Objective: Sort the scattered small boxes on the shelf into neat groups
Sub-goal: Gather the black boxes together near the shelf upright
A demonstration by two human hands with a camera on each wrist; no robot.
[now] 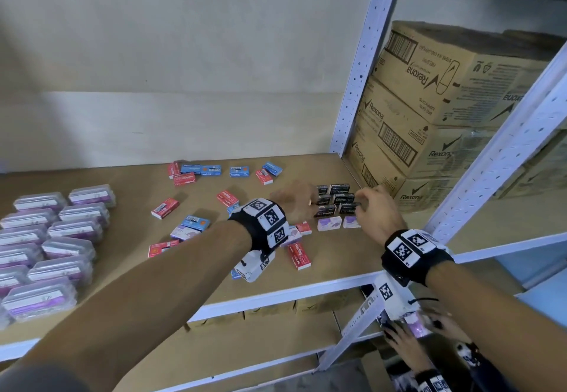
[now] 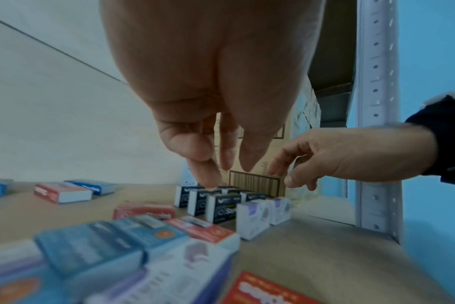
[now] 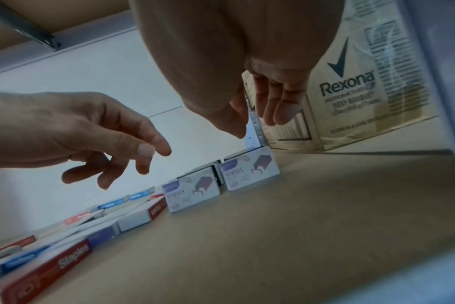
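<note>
Both arms are reaching across the shelf [image 1: 306, 287] toward the black boxes [image 1: 336, 203], grouped near its right rear corner. The left hand [image 1: 294, 200] is hovering beside them, fingers loose and pointing down (grip empty), its fingertip [image 2: 208, 181] just over one box. The right hand [image 1: 376, 207] is hanging opposite, fingers relaxed, holding nothing, above two pale purple boxes [image 1: 339, 223].

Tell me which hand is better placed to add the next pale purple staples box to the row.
Probably left: the left hand hovers nearer the loose pale purple cardboard staples box.
</note>
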